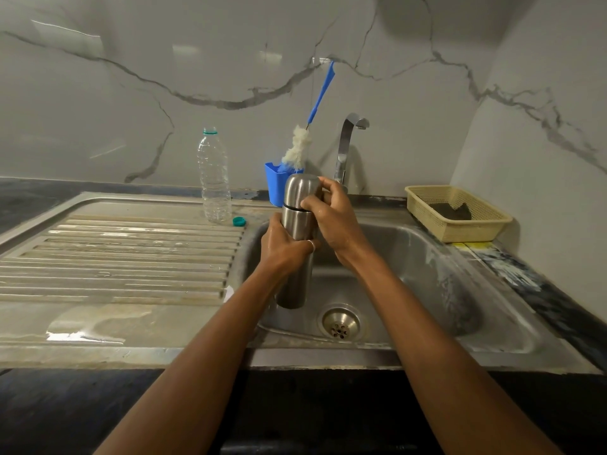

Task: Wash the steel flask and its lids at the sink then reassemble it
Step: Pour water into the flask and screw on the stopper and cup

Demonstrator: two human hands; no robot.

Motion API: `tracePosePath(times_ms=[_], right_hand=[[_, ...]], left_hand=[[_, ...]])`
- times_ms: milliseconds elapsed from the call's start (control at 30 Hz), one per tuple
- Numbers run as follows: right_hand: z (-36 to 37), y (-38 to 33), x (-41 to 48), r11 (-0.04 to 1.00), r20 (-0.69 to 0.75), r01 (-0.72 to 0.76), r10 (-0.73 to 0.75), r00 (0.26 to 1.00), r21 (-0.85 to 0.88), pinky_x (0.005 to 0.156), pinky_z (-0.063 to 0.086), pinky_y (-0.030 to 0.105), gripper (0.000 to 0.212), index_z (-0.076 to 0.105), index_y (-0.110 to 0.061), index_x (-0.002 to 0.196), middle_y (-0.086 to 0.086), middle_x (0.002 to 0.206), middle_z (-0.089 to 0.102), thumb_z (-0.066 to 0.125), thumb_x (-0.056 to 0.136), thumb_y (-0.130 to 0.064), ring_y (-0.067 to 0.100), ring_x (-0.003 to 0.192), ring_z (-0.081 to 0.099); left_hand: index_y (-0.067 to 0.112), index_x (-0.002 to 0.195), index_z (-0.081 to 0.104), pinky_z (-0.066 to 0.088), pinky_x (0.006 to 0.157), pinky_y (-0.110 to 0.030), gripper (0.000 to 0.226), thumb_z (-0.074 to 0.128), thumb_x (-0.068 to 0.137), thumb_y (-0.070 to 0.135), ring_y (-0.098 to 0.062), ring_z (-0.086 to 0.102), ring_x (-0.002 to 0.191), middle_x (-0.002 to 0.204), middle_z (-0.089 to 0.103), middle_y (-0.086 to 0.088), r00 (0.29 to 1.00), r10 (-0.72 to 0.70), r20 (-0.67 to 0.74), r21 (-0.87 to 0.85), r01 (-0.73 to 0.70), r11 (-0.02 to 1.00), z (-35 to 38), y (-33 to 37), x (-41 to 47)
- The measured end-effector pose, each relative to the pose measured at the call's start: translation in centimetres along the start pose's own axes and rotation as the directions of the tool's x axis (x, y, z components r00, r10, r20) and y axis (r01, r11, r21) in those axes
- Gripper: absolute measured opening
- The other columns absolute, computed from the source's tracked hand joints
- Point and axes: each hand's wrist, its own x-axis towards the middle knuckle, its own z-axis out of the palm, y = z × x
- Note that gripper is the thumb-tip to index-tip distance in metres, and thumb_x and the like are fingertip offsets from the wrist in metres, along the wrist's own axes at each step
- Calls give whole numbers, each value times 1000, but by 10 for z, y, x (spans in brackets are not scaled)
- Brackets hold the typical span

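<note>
I hold the steel flask (295, 277) upright above the sink basin (410, 257). My left hand (284, 247) grips the flask's body around its middle, a ring on one finger. My right hand (331, 215) wraps around the domed steel outer lid (300, 190), which sits on top of the flask with a thin dark seam below it. Any inner lid is hidden under the outer one. The tap (348, 146) behind the flask runs no water.
A blue holder (276, 185) with a blue-handled bottle brush (299, 147) stands behind the flask. A clear plastic bottle (214, 178) and its green cap (239, 221) sit on the ribbed draining board (115, 257). A cream basket (456, 213) holding a dark scrubber is at right. Drain (340, 324) below.
</note>
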Motion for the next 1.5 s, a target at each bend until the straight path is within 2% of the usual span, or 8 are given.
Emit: tracePosePath(times_ms=[167, 333, 500, 633, 800, 1067, 1267, 1500], right_hand=[[5, 3, 0, 995, -54, 43, -48, 997, -86, 87, 59, 28, 63, 40, -24, 128, -5, 119, 59, 84, 82, -27, 6, 100, 65], [1, 4, 0, 1000, 4, 1, -1, 1000, 9, 86, 58, 28, 47, 47, -14, 137, 3, 128, 64, 67, 94, -19, 17, 112, 66], [2, 6, -2, 994, -46, 59, -63, 997, -92, 86, 59, 26, 60, 46, -21, 130, -3, 122, 62, 83, 83, -28, 8, 105, 66], [0, 6, -1, 1000, -18, 11, -11, 1000, 13, 80, 57, 21, 50, 47, -14, 137, 4, 127, 64, 69, 93, -17, 14, 109, 66], [2, 6, -3, 993, -30, 70, -73, 997, -93, 82, 59, 25, 51, 45, -22, 129, -3, 124, 60, 77, 89, -26, 8, 104, 64], [0, 8, -1, 998, 2, 36, -36, 999, -49, 79, 57, 20, 49, 47, -16, 138, 3, 130, 63, 68, 94, -15, 13, 111, 65], [-1, 9, 0, 999, -14, 38, -38, 999, -7, 86, 58, 26, 55, 45, -18, 133, 2, 126, 62, 77, 89, -21, 13, 108, 66], [-5, 10, 3, 1000, 69, -11, 10, 998, 15, 92, 59, 35, 51, 52, -14, 138, 2, 123, 68, 73, 92, -19, 15, 110, 68]], left_hand=[[14, 140, 38, 43, 72, -20, 71, 77, 81, 7, -8, 53, 85, 109, 51, 1, 1000, 5, 3, 21, -5, 1000, 1, 3, -3], [17, 137, 40, 47, 80, -28, 74, 83, 77, 12, -14, 58, 96, 111, 55, 0, 1000, 0, 2, -9, 0, 1000, -2, 1, -1], [17, 138, 40, 47, 79, -27, 71, 79, 80, 10, -13, 58, 96, 107, 52, 2, 1000, 1, -6, 6, -1, 1000, 0, 1, -2], [18, 136, 41, 42, 67, -17, 72, 82, 77, 12, -7, 56, 85, 104, 54, 5, 1000, -2, -5, -3, 2, 1000, 0, -2, 0], [17, 139, 39, 46, 78, -27, 71, 78, 81, 9, -11, 56, 91, 112, 54, -2, 1000, -8, -5, -5, 8, 1000, 0, -1, -1], [18, 137, 39, 40, 64, -17, 71, 80, 79, 11, -6, 54, 82, 96, 50, 11, 1000, -3, -11, -15, 3, 1000, 0, -3, 0], [20, 136, 39, 55, 86, -35, 74, 82, 77, 11, -16, 61, 99, 106, 55, 4, 1000, 2, 3, -61, -2, 998, -1, -4, 1], [27, 123, 38, 52, 75, -27, 69, 85, 74, 15, -10, 61, 92, 101, 56, 8, 1000, 18, 4, -75, -17, 997, 0, -7, 3]])
